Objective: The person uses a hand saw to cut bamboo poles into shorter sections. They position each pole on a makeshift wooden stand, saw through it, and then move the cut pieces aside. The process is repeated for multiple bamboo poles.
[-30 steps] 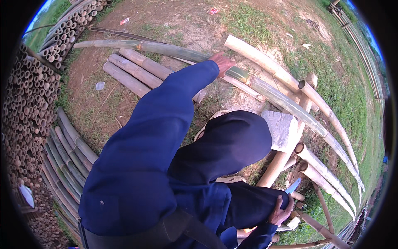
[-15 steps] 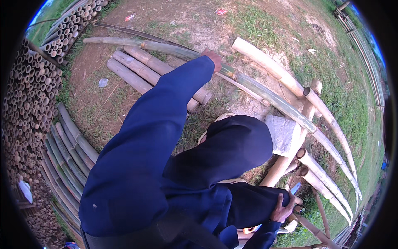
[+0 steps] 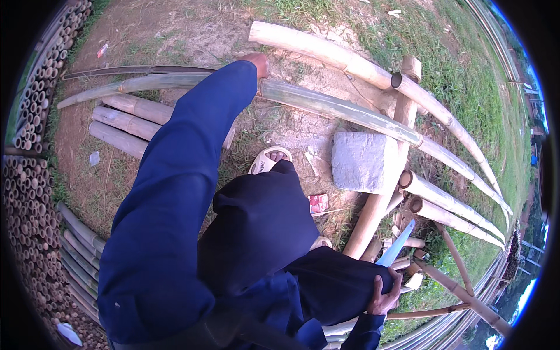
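Note:
My left hand [image 3: 255,63] is stretched far out, closed, at the far edge of a long greenish bamboo pole [image 3: 338,108]; its fingers are bent out of sight and what they hold, if anything, is hidden. The blue sleeve covers part of that pole. Against the pole's far left stretch lies a thin dark strip [image 3: 125,70]. My right hand [image 3: 385,296] rests on my knee, fingers apart and nothing visible in them. Beyond that knee a blue saw blade [image 3: 398,244] sticks out, its handle hidden behind the leg.
A pale squared stone [image 3: 363,162] sits beside a thick bamboo crossbeam [image 3: 373,221] with other poles [image 3: 452,195] leaning on it. Cut bamboo lengths [image 3: 125,121] lie beneath the pole at left. Bamboo stacks [image 3: 35,227] line the left rim. A red packet [image 3: 318,203] lies near my foot.
The view has swung right. My left hand has shifted from on top of the pole to its far edge, next to a node. More of the saw blade shows; my right hand stays on the knee.

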{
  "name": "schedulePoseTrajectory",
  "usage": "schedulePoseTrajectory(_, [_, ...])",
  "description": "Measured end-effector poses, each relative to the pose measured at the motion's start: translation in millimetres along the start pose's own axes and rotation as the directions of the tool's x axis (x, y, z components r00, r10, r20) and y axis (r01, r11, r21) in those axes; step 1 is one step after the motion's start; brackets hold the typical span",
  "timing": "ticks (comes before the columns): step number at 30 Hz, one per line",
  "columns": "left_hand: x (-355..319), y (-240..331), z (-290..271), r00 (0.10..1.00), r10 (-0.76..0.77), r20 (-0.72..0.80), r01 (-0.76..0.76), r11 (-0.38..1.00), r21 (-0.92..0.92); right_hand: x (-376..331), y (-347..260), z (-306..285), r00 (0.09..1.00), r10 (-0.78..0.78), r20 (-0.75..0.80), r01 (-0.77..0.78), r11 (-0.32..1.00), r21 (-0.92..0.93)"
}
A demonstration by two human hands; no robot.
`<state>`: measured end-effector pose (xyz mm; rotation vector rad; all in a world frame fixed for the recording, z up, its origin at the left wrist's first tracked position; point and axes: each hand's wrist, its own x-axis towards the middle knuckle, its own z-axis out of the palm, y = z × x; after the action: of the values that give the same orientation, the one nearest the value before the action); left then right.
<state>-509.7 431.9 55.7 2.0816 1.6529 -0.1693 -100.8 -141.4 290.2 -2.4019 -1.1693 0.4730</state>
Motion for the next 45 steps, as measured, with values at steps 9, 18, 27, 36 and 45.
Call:
schedulePoseTrajectory(9, [45.7, -16.1, 33.5, 0.892, -0.032, 0.450, -0.175, 0.895, 0.411, 21.1, 5.0, 2.8, 0.996, 0.038, 0.086, -0.033, 0.998, -0.059])
schedulePoseTrajectory(18, [5.7, -32.9, -3.6, 0.971, 0.231, -0.062, -0.195, 0.914, 0.357, 52.4, -7.8, 20.1, 0.992, -0.042, 0.119, 0.047, 0.998, -0.040])
schedulePoseTrajectory(27, [-92.4, -45.2, -79.7, 0.777, 0.503, -0.378, -0.352, 0.846, 0.401, 103.7, -48.6, 31.9, 0.854, -0.475, 0.212, 0.514, 0.834, -0.202])
schedulePoseTrajectory(36, [-236.9, 28.9, -57.7, 0.449, 0.618, -0.646, -0.375, 0.786, 0.492, 143.7, -275.7, 105.8, 0.398, -0.888, 0.231, 0.887, 0.309, -0.342])
schedulePoseTrajectory(45, [-273.1, -50.8, -16.8, 0.703, 0.488, -0.517, -0.268, 0.855, 0.444, 143.0, -215.6, 155.0, 0.607, -0.720, 0.337, 0.794, 0.572, -0.206])
